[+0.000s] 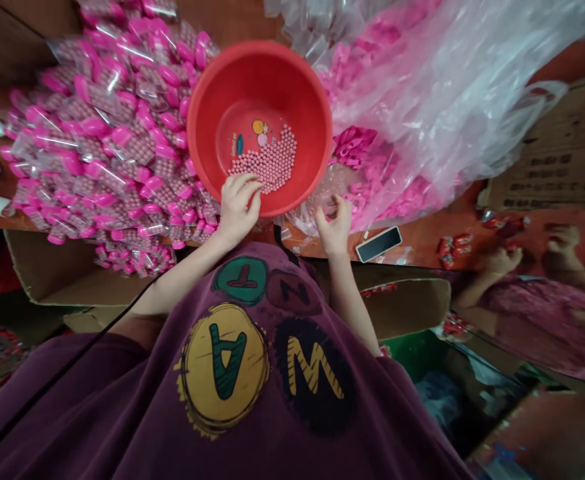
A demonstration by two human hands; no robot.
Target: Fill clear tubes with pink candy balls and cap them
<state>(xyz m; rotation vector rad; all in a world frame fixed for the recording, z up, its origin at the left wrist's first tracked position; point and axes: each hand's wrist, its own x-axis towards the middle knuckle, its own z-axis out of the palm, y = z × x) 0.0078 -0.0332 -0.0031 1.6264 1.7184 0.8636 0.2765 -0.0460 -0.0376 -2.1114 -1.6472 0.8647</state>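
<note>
A red plastic basin stands on the table in front of me, with small round pink beads heaped toward its near side. My left hand reaches over the near-left rim with fingers bent together at the edge of the beads; what they hold is hidden. Right of the basin, my right hand is curled, thumb and fingers close together, with a bit of pink showing between them. Just beyond it lie bright pink pieces and a clear plastic bag covering more of them.
Small clear containers of beads with pink caps are piled at the left. A phone lies near the table edge. Cardboard boxes sit below the edge. A co-worker's hands are at the far right beside small red packets.
</note>
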